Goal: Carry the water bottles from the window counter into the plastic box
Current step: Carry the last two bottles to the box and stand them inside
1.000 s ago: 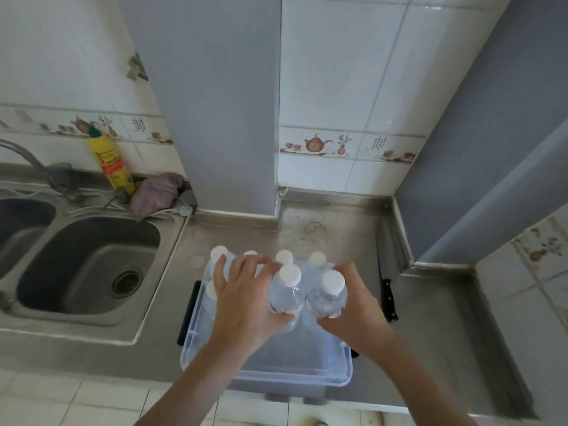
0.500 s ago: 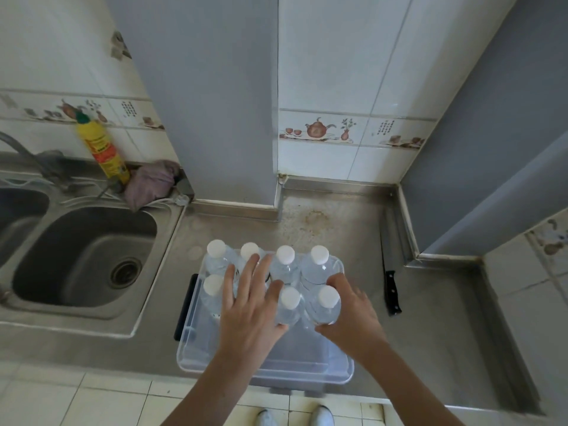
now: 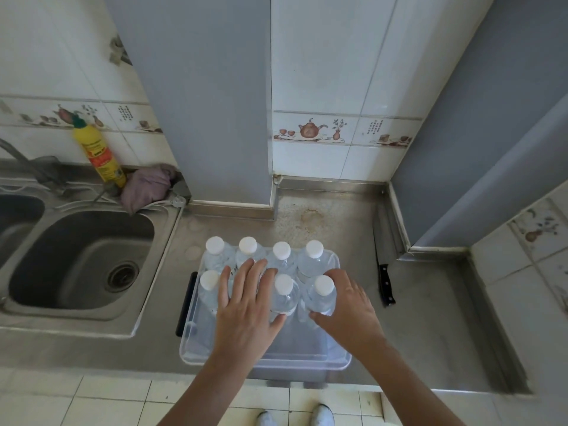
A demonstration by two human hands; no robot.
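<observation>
The desk (image 3: 430, 318) is roomy to the right, though a knife (image 3: 384, 278) lies near the box and the sink (image 3: 80, 256) sits left. The plastic box (image 3: 264, 361) holds 7 visible water bottles (image 3: 313, 259), with its front half left free. The right hand (image 3: 350, 305) is wrapped around the front-right bottle (image 3: 321, 296); it's probably best settled upright before release. The left hand (image 3: 249, 305) is spread flat, gripping nothing.
</observation>
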